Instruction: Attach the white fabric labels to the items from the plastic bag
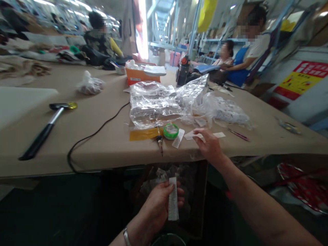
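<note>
Below the table edge, my left hand (159, 201) holds a long white printed label strip (173, 201) upright between thumb and fingers. My right hand (208, 145) is at the tabletop with thumb and fingertips pinched on another white label strip (189, 136). A further strip end (219, 135) sticks out to the right of that hand. To its left lie a short white label (178, 138), a green-rimmed round tin (171, 131) and a soldering iron (160, 141) whose tip points toward me. Beneath my left hand is a dark open box (201, 205) with crumpled clear scraps inside.
Clear plastic bags (156, 106) spread across the table's middle. Tweezers (238, 134) lie at right, a hammer (48, 126) at left. A black cord (99, 124) crosses the tabletop. An orange box (143, 77) and a bottle (182, 71) stand behind. People sit and stand farther back.
</note>
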`<state>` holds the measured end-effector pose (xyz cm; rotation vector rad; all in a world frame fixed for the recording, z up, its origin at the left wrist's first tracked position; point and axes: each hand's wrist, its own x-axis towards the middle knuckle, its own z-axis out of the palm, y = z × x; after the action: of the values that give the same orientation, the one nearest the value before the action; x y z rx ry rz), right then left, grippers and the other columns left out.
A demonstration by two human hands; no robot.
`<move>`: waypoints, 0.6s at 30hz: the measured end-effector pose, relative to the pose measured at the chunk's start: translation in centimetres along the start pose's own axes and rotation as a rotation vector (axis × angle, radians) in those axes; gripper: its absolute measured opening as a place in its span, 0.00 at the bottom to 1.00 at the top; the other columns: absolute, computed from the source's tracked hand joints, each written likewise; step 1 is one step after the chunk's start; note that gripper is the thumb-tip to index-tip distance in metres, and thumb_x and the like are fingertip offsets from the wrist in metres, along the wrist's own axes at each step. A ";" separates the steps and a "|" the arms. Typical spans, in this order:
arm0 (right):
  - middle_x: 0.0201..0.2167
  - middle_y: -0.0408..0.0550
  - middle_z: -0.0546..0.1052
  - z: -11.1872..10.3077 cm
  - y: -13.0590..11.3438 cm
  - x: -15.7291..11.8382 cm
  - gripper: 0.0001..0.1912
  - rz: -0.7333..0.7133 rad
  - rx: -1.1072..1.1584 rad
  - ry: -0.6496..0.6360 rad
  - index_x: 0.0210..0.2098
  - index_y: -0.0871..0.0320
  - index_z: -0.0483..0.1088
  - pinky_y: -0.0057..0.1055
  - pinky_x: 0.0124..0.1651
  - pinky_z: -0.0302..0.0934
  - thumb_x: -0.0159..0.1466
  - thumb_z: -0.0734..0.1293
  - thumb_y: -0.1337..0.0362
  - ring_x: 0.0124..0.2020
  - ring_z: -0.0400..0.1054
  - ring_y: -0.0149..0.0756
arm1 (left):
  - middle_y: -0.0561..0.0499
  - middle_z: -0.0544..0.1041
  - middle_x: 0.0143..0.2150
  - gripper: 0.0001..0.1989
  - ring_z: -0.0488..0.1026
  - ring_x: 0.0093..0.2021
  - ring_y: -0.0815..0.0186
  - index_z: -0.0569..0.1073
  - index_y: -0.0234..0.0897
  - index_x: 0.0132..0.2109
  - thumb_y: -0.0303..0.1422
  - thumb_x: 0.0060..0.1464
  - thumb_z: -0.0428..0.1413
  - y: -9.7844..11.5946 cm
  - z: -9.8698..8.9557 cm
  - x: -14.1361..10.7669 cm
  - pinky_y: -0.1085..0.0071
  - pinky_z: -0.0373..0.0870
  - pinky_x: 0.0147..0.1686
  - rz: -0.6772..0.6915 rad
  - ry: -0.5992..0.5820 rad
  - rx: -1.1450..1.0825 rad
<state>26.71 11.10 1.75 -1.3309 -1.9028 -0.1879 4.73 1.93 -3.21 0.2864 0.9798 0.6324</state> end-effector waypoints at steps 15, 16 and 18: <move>0.57 0.60 0.65 -3.5 7.6 -7.6 0.23 0.040 -0.344 -0.234 0.57 0.65 0.62 0.50 0.61 0.50 0.67 0.59 0.58 0.60 0.53 0.50 | 0.44 0.75 0.29 0.06 0.74 0.25 0.65 0.70 0.27 0.41 0.24 0.56 0.52 -1.0 2.4 0.2 0.71 0.73 0.26 0.001 0.031 0.121; 0.56 0.58 0.66 -3.5 7.7 -8.0 0.21 0.032 -0.324 -0.204 0.57 0.64 0.63 0.49 0.61 0.51 0.67 0.59 0.61 0.60 0.54 0.49 | 0.44 0.75 0.29 0.06 0.74 0.25 0.65 0.70 0.27 0.41 0.24 0.56 0.52 -1.0 2.6 0.2 0.71 0.73 0.26 0.001 0.032 0.128; 0.53 0.55 0.69 -3.8 8.1 -8.5 0.17 0.019 -0.264 -0.136 0.53 0.61 0.67 0.47 0.60 0.53 0.67 0.59 0.64 0.58 0.58 0.46 | 0.44 0.75 0.28 0.06 0.73 0.25 0.65 0.70 0.27 0.41 0.24 0.56 0.52 -0.8 2.9 0.4 0.71 0.73 0.26 0.000 0.023 0.140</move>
<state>36.68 6.49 -3.85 -1.5697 -2.0308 -0.3576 7.59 1.69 -2.35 0.4038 1.0479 0.5689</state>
